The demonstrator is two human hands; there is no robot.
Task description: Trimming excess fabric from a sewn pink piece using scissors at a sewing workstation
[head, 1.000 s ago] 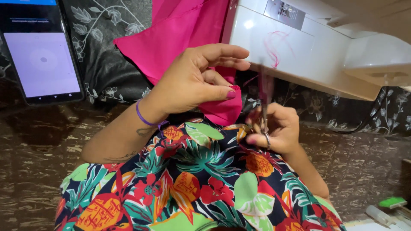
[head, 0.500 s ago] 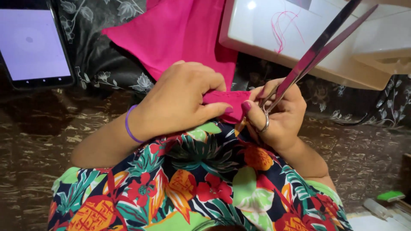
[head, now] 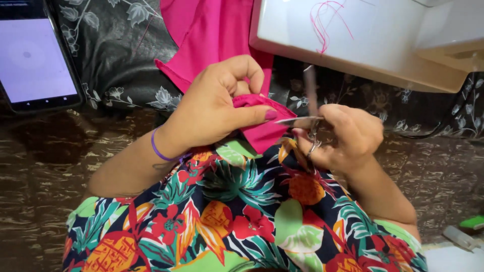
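My left hand (head: 217,108) is pinching the pink cloth (head: 262,126) tight, fingers curled, thumb pressing its folded edge. At three o'clock from it, my right hand (head: 348,136) is gripping the scissors (head: 302,118), fingers through the loops, blades opening against the cloth.

A phone (head: 35,65) lies left of the cloth (head: 217,30), the sewing machine (head: 383,40) right.

Only screen near me is my phone (head: 35,58), sitting top left on the dark flowered cloth (head: 118,55). It's a black rectangle, tilted a bit, with the display lit pale lavender and a faint grey circle on it. No packages or labels I can make out.
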